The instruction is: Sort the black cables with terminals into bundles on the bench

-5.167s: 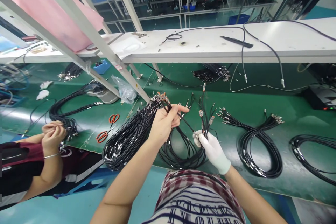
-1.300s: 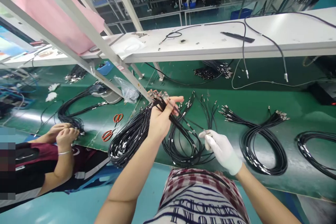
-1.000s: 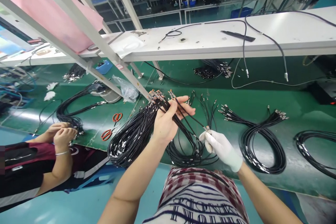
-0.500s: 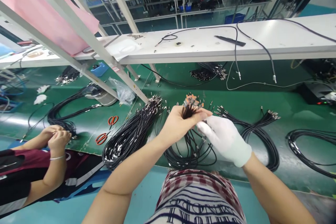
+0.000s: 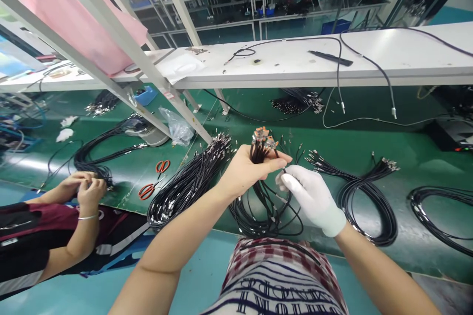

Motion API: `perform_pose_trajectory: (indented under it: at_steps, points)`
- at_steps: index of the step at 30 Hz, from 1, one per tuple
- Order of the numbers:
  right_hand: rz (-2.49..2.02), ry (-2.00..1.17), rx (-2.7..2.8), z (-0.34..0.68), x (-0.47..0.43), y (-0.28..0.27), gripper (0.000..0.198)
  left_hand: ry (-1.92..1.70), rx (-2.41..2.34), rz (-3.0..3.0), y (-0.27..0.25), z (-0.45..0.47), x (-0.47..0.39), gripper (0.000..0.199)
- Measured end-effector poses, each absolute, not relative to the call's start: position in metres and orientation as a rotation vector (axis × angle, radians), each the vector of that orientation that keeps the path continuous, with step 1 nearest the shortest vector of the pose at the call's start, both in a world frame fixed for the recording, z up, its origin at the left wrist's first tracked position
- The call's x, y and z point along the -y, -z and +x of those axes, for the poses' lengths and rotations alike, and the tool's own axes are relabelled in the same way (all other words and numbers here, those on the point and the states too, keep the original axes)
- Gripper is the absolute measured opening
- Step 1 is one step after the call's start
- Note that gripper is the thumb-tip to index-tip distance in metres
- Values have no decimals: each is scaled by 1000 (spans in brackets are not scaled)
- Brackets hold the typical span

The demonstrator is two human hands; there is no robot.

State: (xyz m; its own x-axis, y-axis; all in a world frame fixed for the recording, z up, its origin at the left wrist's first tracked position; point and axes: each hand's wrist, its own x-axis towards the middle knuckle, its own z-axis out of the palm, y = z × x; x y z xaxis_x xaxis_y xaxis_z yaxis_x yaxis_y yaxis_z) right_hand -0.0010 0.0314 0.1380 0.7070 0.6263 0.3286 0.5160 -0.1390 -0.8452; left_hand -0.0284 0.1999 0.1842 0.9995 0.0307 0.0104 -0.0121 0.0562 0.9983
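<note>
My bare left hand grips a bunch of thin black cables just below their metal-and-orange connector ends, which stick up above my fingers. The cables hang down in loops over the green mat. My right hand, in a white glove, is just to the right of the left hand with its fingertips pinched on the cables below the grip. A large coiled bundle of black cables lies on the mat to the left of my hands.
Two more cable coils lie on the mat to the right. Orange-handled scissors sit left of the big bundle. A co-worker's hands work at far left. A white shelf with a black tool runs overhead.
My left hand let the big bundle drop to the mat and shifted right. It now holds a smaller gathered bunch upright, and my gloved right hand has closed in beside it.
</note>
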Motion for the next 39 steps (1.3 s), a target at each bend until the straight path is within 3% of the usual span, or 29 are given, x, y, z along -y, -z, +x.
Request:
perform_pose_trajectory:
  at_steps: [5,13,25,29,39]
  points:
    - [-1762,-203,861,7,-31,-143,29,-24,51,1355,-188,-25,-205,28]
    - [-1776,-22,924,25,-39,-168,15,-210,126,1567,-216,-21,-194,32]
    - [-1792,-647,994,19,-33,-191,23,-372,284,1629,-295,-25,-202,27]
    - [-1569,-579,966,26,-44,-209,26,-335,329,1652,-304,-22,-200,29]
    - [-1466,-1082,937,53,-49,-205,32,-287,299,1673,-301,-17,-207,29]
